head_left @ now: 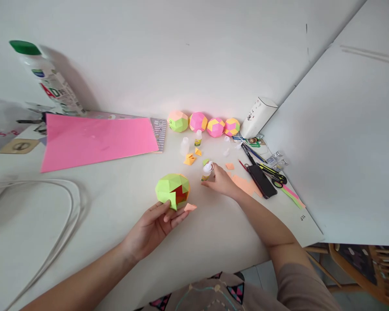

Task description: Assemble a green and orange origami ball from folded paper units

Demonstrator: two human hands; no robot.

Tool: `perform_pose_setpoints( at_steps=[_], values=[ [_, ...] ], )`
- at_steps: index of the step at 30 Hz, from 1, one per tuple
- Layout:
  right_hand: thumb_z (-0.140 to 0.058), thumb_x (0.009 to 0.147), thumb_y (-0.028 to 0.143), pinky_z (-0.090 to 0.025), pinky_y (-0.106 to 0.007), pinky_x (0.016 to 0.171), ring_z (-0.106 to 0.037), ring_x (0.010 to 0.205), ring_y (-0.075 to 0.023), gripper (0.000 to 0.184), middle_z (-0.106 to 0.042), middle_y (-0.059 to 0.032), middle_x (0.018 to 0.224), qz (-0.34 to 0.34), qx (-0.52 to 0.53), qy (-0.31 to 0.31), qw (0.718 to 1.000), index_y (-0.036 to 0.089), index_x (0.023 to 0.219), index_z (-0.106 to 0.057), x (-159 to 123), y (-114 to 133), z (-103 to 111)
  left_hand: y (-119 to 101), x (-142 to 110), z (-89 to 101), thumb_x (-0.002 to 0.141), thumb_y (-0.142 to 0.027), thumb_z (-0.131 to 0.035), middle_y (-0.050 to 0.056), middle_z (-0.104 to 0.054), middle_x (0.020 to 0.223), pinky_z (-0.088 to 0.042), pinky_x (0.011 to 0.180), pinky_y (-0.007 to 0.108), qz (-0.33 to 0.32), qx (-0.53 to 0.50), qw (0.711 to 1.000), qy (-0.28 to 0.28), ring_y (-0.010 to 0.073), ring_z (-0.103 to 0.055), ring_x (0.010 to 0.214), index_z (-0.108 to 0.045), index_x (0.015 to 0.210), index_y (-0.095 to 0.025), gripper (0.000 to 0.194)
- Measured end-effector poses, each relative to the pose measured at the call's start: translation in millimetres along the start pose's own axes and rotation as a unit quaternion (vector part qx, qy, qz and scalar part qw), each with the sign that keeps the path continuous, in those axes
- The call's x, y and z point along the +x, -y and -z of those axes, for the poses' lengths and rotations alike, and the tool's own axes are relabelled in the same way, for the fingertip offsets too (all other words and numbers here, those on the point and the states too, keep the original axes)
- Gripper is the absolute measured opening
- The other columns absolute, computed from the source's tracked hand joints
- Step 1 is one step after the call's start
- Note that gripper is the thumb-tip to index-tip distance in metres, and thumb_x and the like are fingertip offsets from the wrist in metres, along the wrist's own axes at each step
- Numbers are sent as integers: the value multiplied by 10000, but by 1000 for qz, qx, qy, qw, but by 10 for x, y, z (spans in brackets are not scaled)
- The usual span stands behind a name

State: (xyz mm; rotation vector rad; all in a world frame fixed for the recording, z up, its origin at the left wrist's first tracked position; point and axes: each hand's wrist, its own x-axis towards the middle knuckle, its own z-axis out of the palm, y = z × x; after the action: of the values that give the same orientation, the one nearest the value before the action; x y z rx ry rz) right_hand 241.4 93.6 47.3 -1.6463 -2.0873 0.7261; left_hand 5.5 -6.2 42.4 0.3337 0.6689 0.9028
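My left hand [158, 222] grips a faceted green paper ball [168, 185] by its lower edge. An opening in the ball's side shows a red-orange inside. A small peach paper piece [190, 207] rests at the fingertips of that same hand. My right hand [221, 180] is closed around a small glue bottle [206, 172] with a white top and a yellow label, standing on or just over the table. Near it lie a green paper scrap [206, 162] and a peach scrap [229, 166]. Folded orange paper pieces [189, 159] are a little farther back.
Several finished paper balls [198, 122] line the wall. Pink sheets [100, 140] lie at left, beside a white cable [73, 194] and a tall green-capped bottle [52, 77]. A phone [262, 181], scissors [277, 175] and a white box [258, 116] are at right.
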Motion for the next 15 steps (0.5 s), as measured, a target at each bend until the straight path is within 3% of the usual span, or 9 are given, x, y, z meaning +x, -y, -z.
perform_pose_setpoints(
  at_steps=[2,4,10,12,15],
  values=[
    [-654,791,263,-493,-371,802,-594,942,-221,408,-625,-124,1063,5,19,-3,1000,128,1152,-518,68,-36,-133,-13,-2,-10,776,-329,-738,57,-635,636,-537,1017,345,-3,5,1000,3,305,-620,1162,-536,477,-163,396],
    [-595,833,250,-498,-357,827,-601,912,-192,366,-624,-102,1036,25,41,0,999,125,1167,-511,70,-18,-106,-26,0,-24,787,-329,-724,80,-676,716,-542,1002,326,-6,9,1000,6,306,-605,1186,-532,475,-162,402],
    [-581,877,314,-485,-316,911,-535,1164,-207,536,-540,-99,1236,154,87,-1,984,240,1375,-397,-278,257,548,-28,13,-31,775,-314,-740,49,-608,633,-547,994,339,-17,-11,1000,2,293,-646,1111,-540,494,-151,381],
    [-633,849,329,-505,-328,873,-570,1110,-221,509,-577,-89,1171,165,106,-15,980,247,1315,-447,-433,369,706,-18,13,-25,780,-324,-736,67,-627,690,-539,1007,353,-16,-14,1000,4,294,-639,1115,-541,497,-144,388],
    [-640,846,302,-515,-321,795,-612,965,-210,312,-627,-67,1063,200,107,-38,973,253,1144,-562,-605,508,781,-2,17,-15,783,-321,-735,49,-583,640,-527,1025,373,-21,-27,999,9,286,-646,1087,-555,515,-139,370]
  ],
)
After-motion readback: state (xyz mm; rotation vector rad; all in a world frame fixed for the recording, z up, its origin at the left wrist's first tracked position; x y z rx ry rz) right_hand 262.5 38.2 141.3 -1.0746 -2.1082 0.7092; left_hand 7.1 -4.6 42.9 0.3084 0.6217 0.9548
